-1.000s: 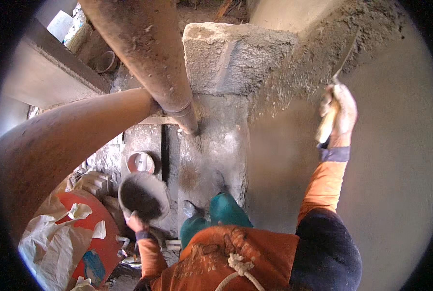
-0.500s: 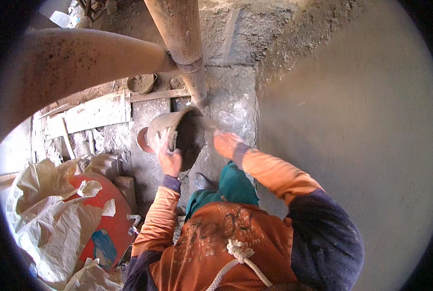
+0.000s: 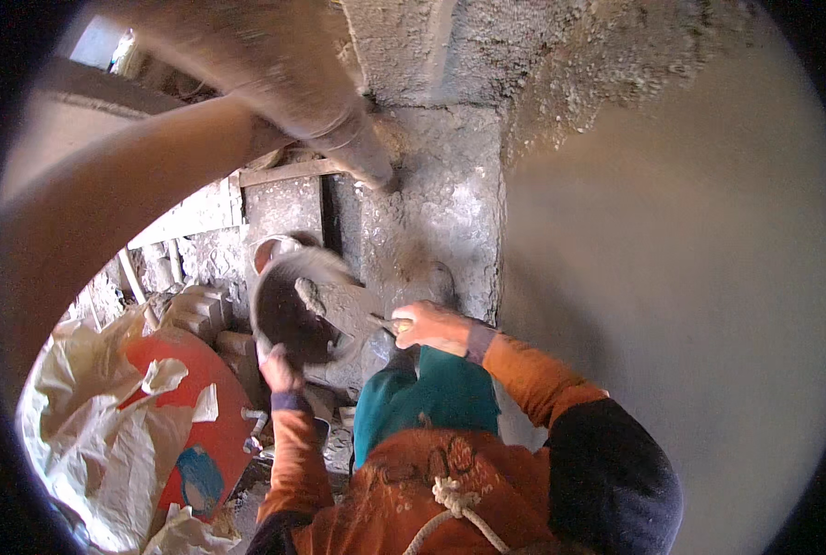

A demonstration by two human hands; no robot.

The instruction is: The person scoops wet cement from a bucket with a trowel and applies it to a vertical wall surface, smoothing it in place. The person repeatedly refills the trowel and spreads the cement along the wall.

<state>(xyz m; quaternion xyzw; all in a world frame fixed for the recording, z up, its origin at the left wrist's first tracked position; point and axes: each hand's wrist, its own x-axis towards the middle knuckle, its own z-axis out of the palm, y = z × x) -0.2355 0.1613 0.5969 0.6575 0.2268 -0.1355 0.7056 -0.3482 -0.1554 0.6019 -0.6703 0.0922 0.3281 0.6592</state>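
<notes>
My left hand (image 3: 281,372) is closed on the near rim of a dark round bucket (image 3: 279,310), whose mouth faces up at me. In my right hand (image 3: 427,326) is the handle of a trowel (image 3: 350,307), with the fingers wrapped round it. The trowel's flat grey blade reaches left over the bucket's mouth. At the blade's far end sits a lump of wet mortar (image 3: 309,296). Motion smears the bucket's rim, and its dark inside shows little detail.
Thick round poles (image 3: 292,102) cross at upper left. A smooth grey wall (image 3: 672,277) fills the right side. Behind the bucket stands a reddish-rimmed container (image 3: 269,250). At lower left lie a crumpled pale sack (image 3: 98,407), a red round panel (image 3: 191,370) and stacked blocks (image 3: 200,310).
The bucket has come nearer and turned its mouth upward, with my left hand now on its near rim. The trowel has swung left over the mouth, and mortar shows on its blade.
</notes>
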